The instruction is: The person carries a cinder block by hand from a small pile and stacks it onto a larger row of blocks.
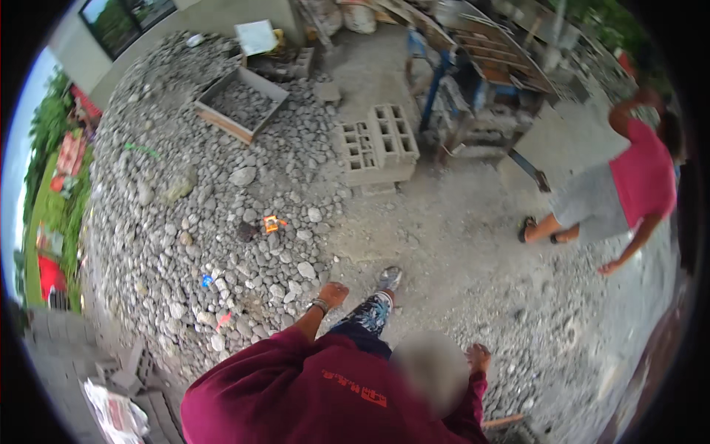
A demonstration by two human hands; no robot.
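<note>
My left hand (334, 294), with a band at its wrist, hangs over the edge of the stone pile (214, 274), fingers loosely curled in, nothing seen in it. My right hand (478, 358) hangs low at my other side above the gravelly ground (510, 318); its fingers are bent but look apart, and nothing shows in them. Neither hand touches anything. Between them is my leg in patterned shorts (367, 314), one shoe (389, 279) out in front. A round blurred patch covers part of my front.
Ahead stand stacked hollow concrete blocks (379, 148). A shallow wooden frame (244, 103) lies on the stones. Beyond the blocks is a wooden work structure (495, 66). To the right, a person in a pink shirt (643, 174) stands or walks. Blocks (137, 370) lie lower left.
</note>
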